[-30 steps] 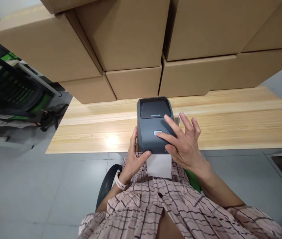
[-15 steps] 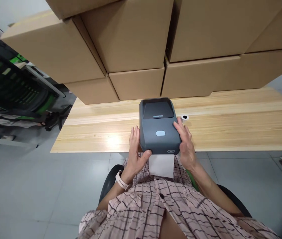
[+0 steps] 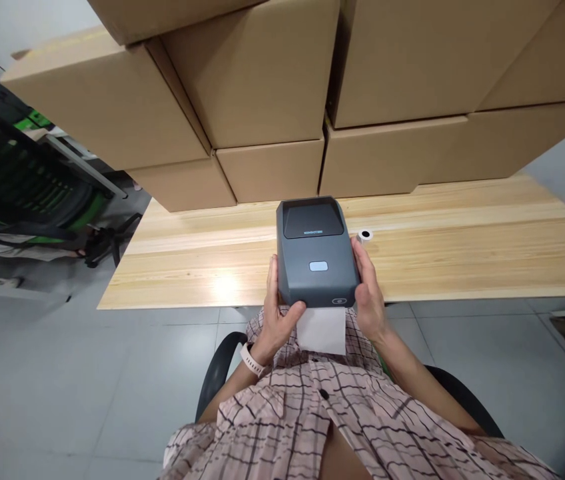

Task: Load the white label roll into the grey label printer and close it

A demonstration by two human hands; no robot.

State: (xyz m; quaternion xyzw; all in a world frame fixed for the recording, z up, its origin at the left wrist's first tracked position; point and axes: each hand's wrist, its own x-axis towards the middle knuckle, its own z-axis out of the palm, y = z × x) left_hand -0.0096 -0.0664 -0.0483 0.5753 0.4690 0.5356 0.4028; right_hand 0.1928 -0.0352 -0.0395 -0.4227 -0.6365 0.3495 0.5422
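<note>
A dark grey printer [image 3: 318, 253] with a pale button sits at the front edge of the wooden table. White paper [image 3: 321, 331] hangs from its near side, over my lap. My left hand [image 3: 280, 310] lies against the printer's left side, its thumb on the near left corner. Against the right side rests my right hand [image 3: 370, 297], fingers along the casing. Both hands hold the printer between them. Just behind my right fingertips stands a small white roll [image 3: 365, 235] with a dark centre.
Large cardboard boxes [image 3: 270, 170] are stacked along the back of the wooden table [image 3: 462, 247]. A black and green office chair [image 3: 22, 180] stands to the left on the tiled floor. I sit in a chair with black armrests [image 3: 220, 373].
My right hand's fingers have moved from the printer's top edge down along its right side. The view has shifted slightly; the printer appears in nearly the same place.
</note>
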